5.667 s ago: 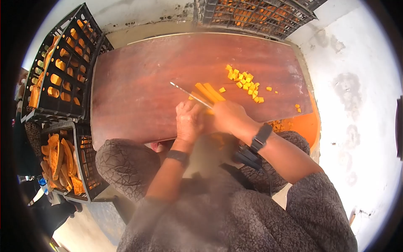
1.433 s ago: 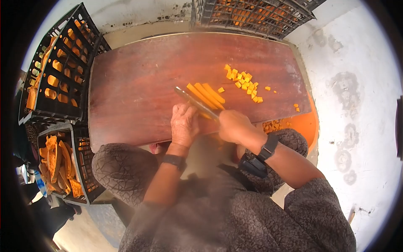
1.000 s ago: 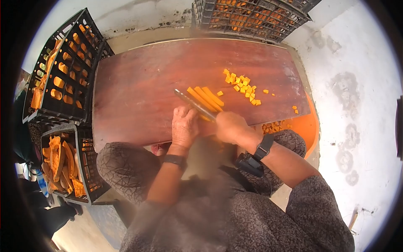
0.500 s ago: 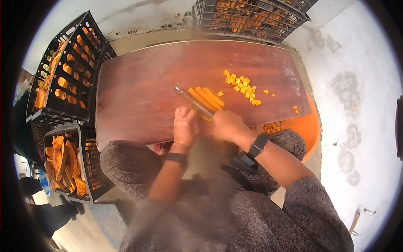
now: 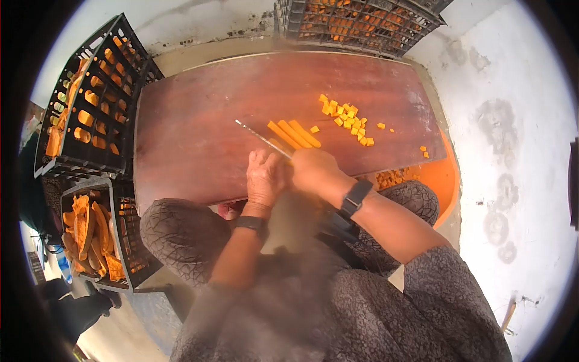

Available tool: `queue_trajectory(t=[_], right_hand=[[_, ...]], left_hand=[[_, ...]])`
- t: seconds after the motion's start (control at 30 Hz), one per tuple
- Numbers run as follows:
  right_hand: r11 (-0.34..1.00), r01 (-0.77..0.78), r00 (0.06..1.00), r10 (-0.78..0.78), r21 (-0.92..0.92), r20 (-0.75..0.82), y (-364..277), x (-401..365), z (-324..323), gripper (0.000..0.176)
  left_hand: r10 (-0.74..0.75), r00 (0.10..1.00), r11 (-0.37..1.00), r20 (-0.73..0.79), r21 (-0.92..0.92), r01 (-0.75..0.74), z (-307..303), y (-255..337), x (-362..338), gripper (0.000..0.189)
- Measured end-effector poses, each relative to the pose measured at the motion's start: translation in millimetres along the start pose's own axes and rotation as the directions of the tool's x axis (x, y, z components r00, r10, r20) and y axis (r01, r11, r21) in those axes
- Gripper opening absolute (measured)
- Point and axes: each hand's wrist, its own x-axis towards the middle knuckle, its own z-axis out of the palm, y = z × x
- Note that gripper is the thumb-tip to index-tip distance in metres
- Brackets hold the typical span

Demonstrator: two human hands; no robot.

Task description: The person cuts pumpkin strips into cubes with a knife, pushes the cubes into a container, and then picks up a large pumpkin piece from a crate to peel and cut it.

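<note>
My right hand [image 5: 315,172] is closed round the handle of a knife [image 5: 263,139], whose blade points up and to the left over the reddish-brown board [image 5: 193,127]. Close beside it, my left hand [image 5: 263,179] has its fingers curled in near the blade. Whatever those fingers grip is hidden from view. Just past the blade lie several long orange vegetable strips [image 5: 304,133], perhaps pumpkin, side by side at a slant. Further right on the board is a loose group of small orange cubes [image 5: 347,114], with a few stray bits apart from it.
An orange basin [image 5: 447,187] with cut pieces sits under the board's right edge. Black crates [image 5: 128,81] of orange chunks stand at the left, one lower crate [image 5: 114,235] in front. More stacked crates [image 5: 362,33] stand behind the board. A white wall [image 5: 506,90] rises at right.
My right hand and the knife have shifted left. The blade now shows narrower, more edge-on. My left hand stays curled in nearly the same place; the strips and cubes keep their arrangement.
</note>
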Motion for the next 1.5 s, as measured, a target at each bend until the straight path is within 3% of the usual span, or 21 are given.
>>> queue_trajectory(t=[0.17,0.3,0.5,0.9,0.97,1.2,1.27,1.37,1.5], right_hand=[[0.995,-0.082,0.997,0.082,-0.052,-0.012,-2.5,6.6,3.5,0.019],[0.998,-0.052,0.998,0.050,-0.044,-0.042,-8.2,2.5,4.3,0.020],[0.991,-0.061,0.995,0.071,-0.121,0.076,3.5,-9.7,-4.3,0.018],[0.996,-0.077,0.992,0.072,-0.045,-0.101,4.1,-7.7,12.2,0.020],[0.991,-0.134,0.986,0.133,0.011,0.098,-3.4,-14.2,-16.6,0.021],[0.997,-0.070,0.997,0.069,-0.022,-0.045,10.9,-13.7,1.5,0.020],[0.993,-0.073,0.995,0.079,0.095,-0.054,16.4,-18.3,1.3,0.019],[0.993,-0.039,0.984,0.058,0.112,-0.171,23.5,-21.9,10.3,0.016],[0.979,-0.024,0.983,0.061,0.204,-0.172,31.0,-29.1,7.7,0.016]], left_hand=[[0.024,0.998,0.999,-0.054,-0.039,-0.026,0.5,1.2,0.5,0.012],[0.007,1.000,1.000,-0.011,-0.009,-0.007,-3.6,-1.5,-4.8,0.013],[0.038,0.999,0.999,-0.030,-0.014,-0.038,1.8,-3.4,-2.1,0.016],[0.020,1.000,1.000,-0.003,0.013,-0.020,-1.8,-1.1,-1.6,0.013],[0.040,0.999,0.999,-0.018,0.002,-0.040,-1.1,1.4,-1.3,0.013],[0.073,0.997,0.996,-0.016,0.056,-0.072,-1.0,0.9,-0.7,0.015],[0.104,0.994,0.993,-0.028,0.064,-0.102,-1.2,0.7,-2.6,0.015],[0.074,0.997,0.993,-0.020,0.099,-0.071,-3.1,4.1,-1.7,0.017],[-0.075,0.997,0.997,0.006,0.028,0.075,-3.6,1.7,-1.3,0.015]])
